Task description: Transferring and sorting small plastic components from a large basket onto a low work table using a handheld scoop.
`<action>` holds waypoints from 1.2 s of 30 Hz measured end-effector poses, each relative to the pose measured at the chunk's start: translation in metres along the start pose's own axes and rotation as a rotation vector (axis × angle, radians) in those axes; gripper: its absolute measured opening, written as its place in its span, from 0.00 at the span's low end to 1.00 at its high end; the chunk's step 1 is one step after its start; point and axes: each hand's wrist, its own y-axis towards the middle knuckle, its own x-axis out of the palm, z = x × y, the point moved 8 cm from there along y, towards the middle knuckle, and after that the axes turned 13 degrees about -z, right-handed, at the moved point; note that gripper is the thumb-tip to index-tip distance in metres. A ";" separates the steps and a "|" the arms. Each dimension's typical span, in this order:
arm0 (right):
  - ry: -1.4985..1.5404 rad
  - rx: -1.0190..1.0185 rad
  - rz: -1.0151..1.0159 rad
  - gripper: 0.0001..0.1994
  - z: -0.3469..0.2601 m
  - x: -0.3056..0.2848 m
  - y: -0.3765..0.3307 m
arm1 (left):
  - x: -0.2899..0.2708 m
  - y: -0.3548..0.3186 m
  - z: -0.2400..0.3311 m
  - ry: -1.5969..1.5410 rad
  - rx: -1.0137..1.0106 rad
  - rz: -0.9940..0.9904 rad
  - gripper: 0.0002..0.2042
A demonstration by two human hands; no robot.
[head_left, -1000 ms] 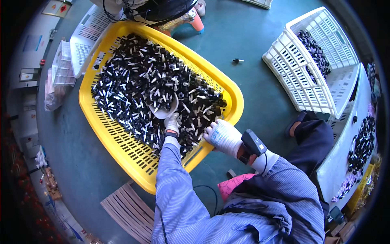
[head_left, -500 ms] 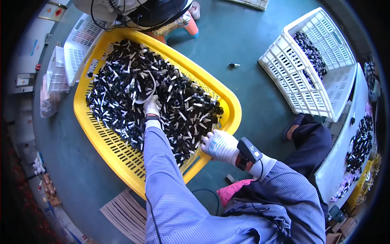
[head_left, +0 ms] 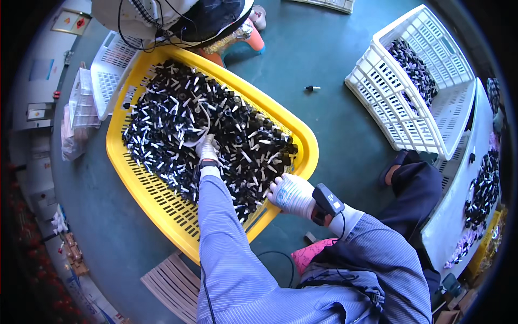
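We are finding the white scoop [head_left: 208, 123], grasped by the left hand [head_left: 206, 148], now sitting tipped and farther left among black-and-white pieces [head_left: 243, 127], apparently digging in, while the right hand [head_left: 294, 193] is clenching the near-right rim of the yellow basket [head_left: 308, 148].

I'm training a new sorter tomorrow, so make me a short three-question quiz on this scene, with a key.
1. Which hand holds the white scoop?
2. True or false: a small black-and-white piece lies on the floor, outside the yellow basket.
3. Where is the right hand?
A) At the yellow basket's rim
B) Inside the white basket
C) Flat on the floor

Key: 1. The left hand. 2. True. 3. A.
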 end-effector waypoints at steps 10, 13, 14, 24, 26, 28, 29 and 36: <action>-0.047 0.025 0.026 0.16 0.010 0.002 -0.014 | 0.018 -0.071 0.029 0.112 0.036 -0.043 0.09; -0.047 0.032 0.081 0.18 -0.006 -0.009 -0.009 | -0.015 -0.092 0.045 0.131 -0.006 -0.025 0.09; -0.062 0.022 0.108 0.18 -0.012 -0.014 -0.007 | -0.027 -0.100 0.049 0.142 -0.004 -0.024 0.08; -0.072 0.105 0.511 0.16 -0.013 -0.008 -0.069 | 0.024 -0.201 0.083 0.234 -0.012 -0.083 0.10; -0.043 0.105 0.568 0.18 -0.016 -0.013 -0.088 | 0.036 -0.212 0.089 0.190 0.042 -0.128 0.09; -0.019 0.096 0.625 0.20 -0.022 -0.018 -0.106 | 0.040 -0.219 0.098 0.198 0.079 -0.148 0.07; 0.088 0.103 0.638 0.20 -0.017 -0.017 -0.114 | 0.049 -0.223 0.104 0.251 0.081 -0.194 0.06; 0.266 0.237 0.837 0.16 0.025 -0.020 -0.227 | 0.122 -0.265 0.123 0.415 0.085 -0.354 0.14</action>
